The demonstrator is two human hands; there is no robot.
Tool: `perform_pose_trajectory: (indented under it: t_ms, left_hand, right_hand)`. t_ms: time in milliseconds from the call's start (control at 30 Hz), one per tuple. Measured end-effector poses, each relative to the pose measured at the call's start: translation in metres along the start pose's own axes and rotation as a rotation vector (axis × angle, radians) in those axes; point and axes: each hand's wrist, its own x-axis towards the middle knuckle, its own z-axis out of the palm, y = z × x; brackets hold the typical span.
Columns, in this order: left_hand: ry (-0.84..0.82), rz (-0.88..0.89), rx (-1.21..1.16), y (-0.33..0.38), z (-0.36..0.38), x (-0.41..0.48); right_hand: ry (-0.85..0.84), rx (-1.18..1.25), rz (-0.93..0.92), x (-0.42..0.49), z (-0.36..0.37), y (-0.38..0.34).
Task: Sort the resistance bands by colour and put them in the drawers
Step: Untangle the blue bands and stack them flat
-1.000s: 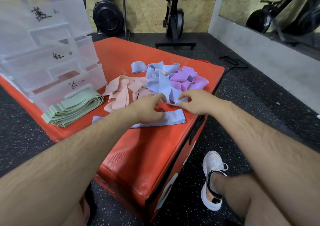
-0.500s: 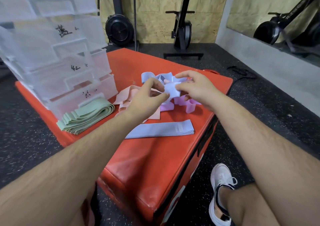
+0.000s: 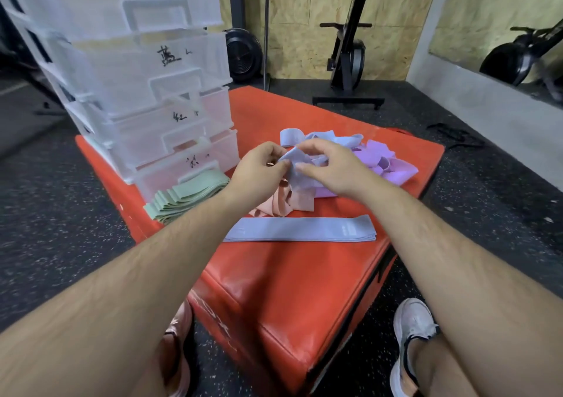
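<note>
Blue band pinched by both hands

Both hands, left hand and right hand, are pinching a blue band above the red box. A flat blue band is lying on the box nearer the person. Green bands are sitting on the box against the drawers.

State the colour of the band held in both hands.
Light blue band, pinched between both hands; head view.
</note>
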Motion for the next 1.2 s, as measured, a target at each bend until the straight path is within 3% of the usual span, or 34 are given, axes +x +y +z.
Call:
perform_pose_trajectory:
  t_ms: [267, 500, 767, 867, 1100, 1200]
  left_hand:
    - [0.084, 0.152, 0.122, 0.002, -0.017, 0.002]
    - [0.283, 0.145, -0.114, 0.013, -0.046, 0.005]
    - [0.388, 0.015, -0.336, 0.000, -0.078, 0.006]
    - [0.371, -0.060, -0.350, -0.006, -0.086, 0.002]
    - [0.286, -0.219, -0.307, -0.031, -0.093, -0.014]
    - [0.268, -0.265, -0.248, -0.041, -0.091, -0.022]
  right_hand:
    - [-0.035, 0.018, -0.055, 0.010, 0.023, -0.013]
    - [0.027, -0.168, -0.016, 0.010, 0.012, 0.000]
    - [-0.060, -0.329, 0.151, -0.004, -0.037, 0.023]
    - [-0.119, -0.262, 0.179, -0.016, -0.054, 0.028]
    - [-0.266, 0.286, 0.355, -0.041, -0.070, 0.041]
    - [-0.272, 0.378, 0.424, -0.047, -0.074, 0.046]
